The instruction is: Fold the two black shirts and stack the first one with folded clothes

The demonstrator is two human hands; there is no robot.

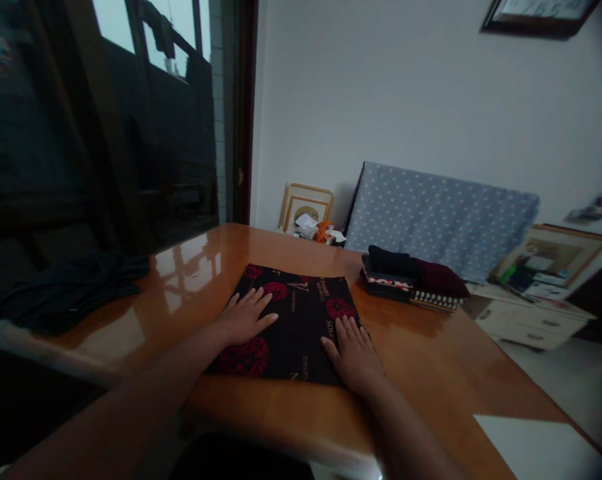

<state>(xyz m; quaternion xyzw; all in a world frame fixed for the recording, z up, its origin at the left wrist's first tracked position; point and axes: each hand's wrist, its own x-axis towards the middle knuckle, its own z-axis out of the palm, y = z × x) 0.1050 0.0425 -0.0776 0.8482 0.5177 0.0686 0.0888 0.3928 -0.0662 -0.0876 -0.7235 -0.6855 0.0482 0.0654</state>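
A black cloth (301, 333) printed with red round patterns and pale lettering lies flat, folded into a rough rectangle, near the front edge of the wooden table (421, 360). My left hand (245, 317) rests palm down on its left part, fingers spread and thumb pointing right. On the right side of the cloth my right hand (353, 350) lies flat too, its fingers stretched forward and its thumb apart. Neither hand grips anything. Whether the cloth is a garment cannot be made out.
Folded clothes (391, 273) in two stacks sit at the table's back right. A dark crumpled garment (75, 290) lies at the left edge. A white sheet (535, 447) is at the front right. Behind stand a blue dotted cover (441, 207) and a low white cabinet (535, 323).
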